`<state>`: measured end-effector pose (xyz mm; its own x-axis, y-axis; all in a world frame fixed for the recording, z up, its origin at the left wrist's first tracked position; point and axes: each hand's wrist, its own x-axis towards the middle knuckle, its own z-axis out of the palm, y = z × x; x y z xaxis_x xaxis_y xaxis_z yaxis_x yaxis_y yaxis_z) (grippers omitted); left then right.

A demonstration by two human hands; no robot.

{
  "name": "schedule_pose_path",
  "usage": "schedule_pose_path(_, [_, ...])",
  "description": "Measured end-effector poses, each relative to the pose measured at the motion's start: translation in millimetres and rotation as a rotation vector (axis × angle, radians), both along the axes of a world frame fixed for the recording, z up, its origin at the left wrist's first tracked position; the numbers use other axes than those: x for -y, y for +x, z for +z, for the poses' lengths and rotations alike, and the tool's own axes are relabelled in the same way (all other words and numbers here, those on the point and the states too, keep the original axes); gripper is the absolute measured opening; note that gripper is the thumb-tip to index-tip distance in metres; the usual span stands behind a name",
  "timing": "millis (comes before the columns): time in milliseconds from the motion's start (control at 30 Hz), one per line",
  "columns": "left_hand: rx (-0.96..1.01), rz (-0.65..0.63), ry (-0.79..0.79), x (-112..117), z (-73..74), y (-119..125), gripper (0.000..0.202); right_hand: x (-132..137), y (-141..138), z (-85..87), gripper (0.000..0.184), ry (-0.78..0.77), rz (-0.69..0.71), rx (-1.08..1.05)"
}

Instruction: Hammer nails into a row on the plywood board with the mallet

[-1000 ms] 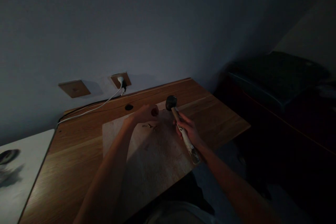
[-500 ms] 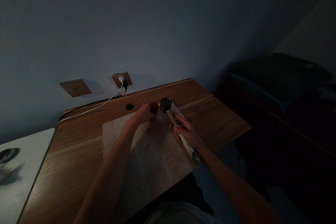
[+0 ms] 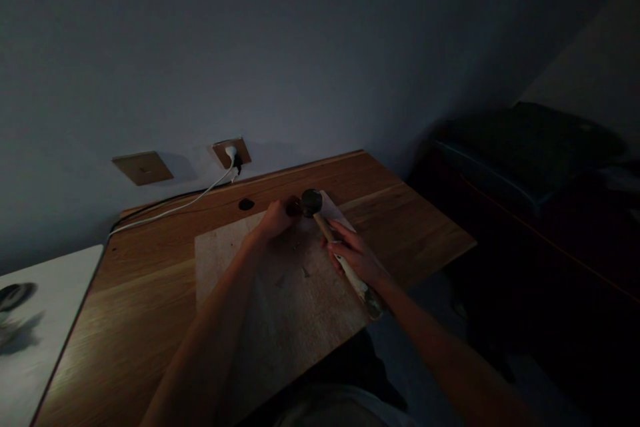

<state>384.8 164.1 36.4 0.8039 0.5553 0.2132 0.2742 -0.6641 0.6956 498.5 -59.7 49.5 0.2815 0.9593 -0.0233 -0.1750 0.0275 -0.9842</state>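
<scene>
Pale board (image 3: pixel 295 327) nearest, small screw-like bit (image 3: pixel 305 272) lying mid-board. Right hand (image 3: pixel 357 257) at the board's right side, clenched round the handle of the mallet (image 3: pixel 324 227), its head over the board's far edge. Left hand (image 3: pixel 277 220) there too, fingers curled beside the head — too dark to tell if grasping anything. Probably lining-up or tapping; next move calls for left fingers clear of the head.

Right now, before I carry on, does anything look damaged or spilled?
Yes: small fragments lie loose on the pale board, like scattered debris. The mallet handle also looks worn, its white covering patchy toward the lower end. Dim light hides finer detail.
</scene>
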Motion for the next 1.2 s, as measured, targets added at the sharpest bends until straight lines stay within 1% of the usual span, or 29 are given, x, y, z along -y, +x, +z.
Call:
schedule_pose_path(67, [0.012,-0.002,-0.039,0,-2.5,-2,0.034,-1,-1,2.1,0.057,0.007,0.003,0.016])
schedule_pose_path(167, [-0.016,-0.005,-0.072,-1,-4.2,-3,0.035,-5,-6,4.9,0.057,-0.001,-0.034,0.024])
schedule_pose_path(300, [-0.042,-0.011,-0.069,-4,-6.6,-4,0.036,-10,-12,1.9,0.059,-0.001,-0.084,0.049])
schedule_pose_path(467, [0.031,-0.042,-0.061,-7,-12.7,-4,0.038,-9,-14,-5.2,0.064,-0.03,-0.063,0.056])
schedule_pose_path(600, [0.037,-0.025,-0.053,-9,-14.5,-4,0.038,-8,-15,-4.4,0.064,-0.049,-0.049,0.051])
schedule_pose_path(800, [0.053,-0.016,-0.054,-9,-14.4,-4,0.048,-11,-14,-5.9,0.066,-0.055,-0.033,0.065])
schedule_pose_path(967, [0.048,-0.019,-0.05,-10,-16.3,-4,0.048,-12,-13,-9.0,0.067,-0.071,-0.042,0.079])
schedule_pose_path(1200, [0.068,-0.025,-0.053,-10,-14.5,-5,0.04,-10,-15,-3.4,0.066,-0.052,-0.06,0.063])
